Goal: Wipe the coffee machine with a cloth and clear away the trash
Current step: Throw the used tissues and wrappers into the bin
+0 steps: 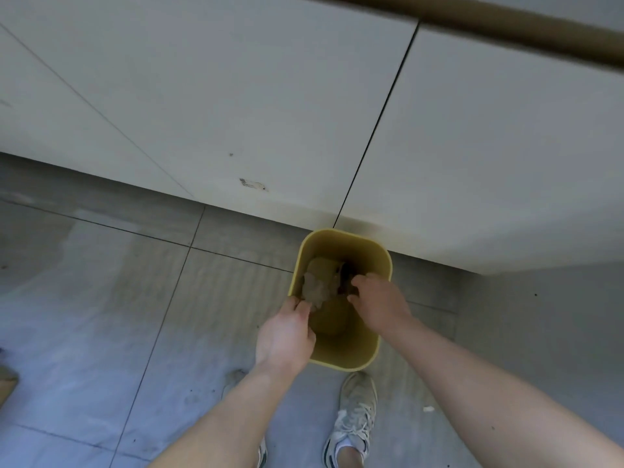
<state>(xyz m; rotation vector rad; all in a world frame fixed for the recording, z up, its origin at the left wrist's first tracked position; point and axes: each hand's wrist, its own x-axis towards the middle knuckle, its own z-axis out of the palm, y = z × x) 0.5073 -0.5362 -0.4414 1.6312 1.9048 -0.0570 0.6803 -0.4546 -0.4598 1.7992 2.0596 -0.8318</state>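
Both forearms outstretched, left hand [285, 332] pinched, right hand [380, 304] curled.

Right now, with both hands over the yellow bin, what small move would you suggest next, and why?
Probably open the left hand and let the crumpled paper drop. Its fingers pinch the wad at its lower edge, already inside the rim of the yellow bin, with other trash lying lower down. The right hand hangs over the opening too, and whether it holds anything is unclear.

We stand in a kitchen-like room: white cabinet fronts [236, 96] at twelve o'clock, grey floor tiles [101, 298] at eight o'clock.
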